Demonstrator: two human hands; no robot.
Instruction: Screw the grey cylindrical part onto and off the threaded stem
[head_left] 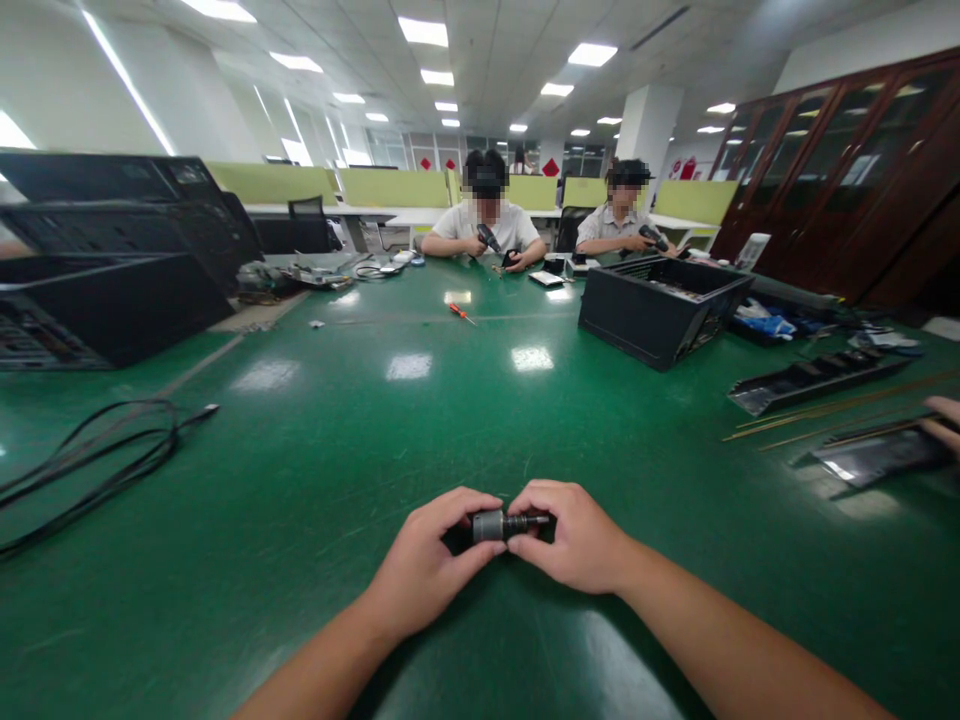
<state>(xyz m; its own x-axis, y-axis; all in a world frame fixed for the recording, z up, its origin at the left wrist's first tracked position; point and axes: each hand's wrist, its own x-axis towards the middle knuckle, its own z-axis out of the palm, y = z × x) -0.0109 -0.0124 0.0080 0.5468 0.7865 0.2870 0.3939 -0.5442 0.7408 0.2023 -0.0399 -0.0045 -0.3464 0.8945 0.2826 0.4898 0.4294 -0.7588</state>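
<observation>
Between my hands lies a small metal cylinder with a shaft [489,526], held level just above or on the green table. Its left part is a thick grey barrel, and a narrower dark, ringed section runs right to a thin tip. My left hand [429,560] is closed, thumb and forefinger gripping the grey barrel; its left end is hidden in the palm. My right hand [579,540] is curled round the shaft end, with the thumb and fingertips pinching the dark ringed section.
On the green table [420,430] lie an orange screwdriver [460,313] and black cables [142,450]. Dark computer cases [660,305] stand right and left. Metal strips [825,375] and thin rods lie right, near another person's hand [943,425]. Two people holding power drills sit opposite.
</observation>
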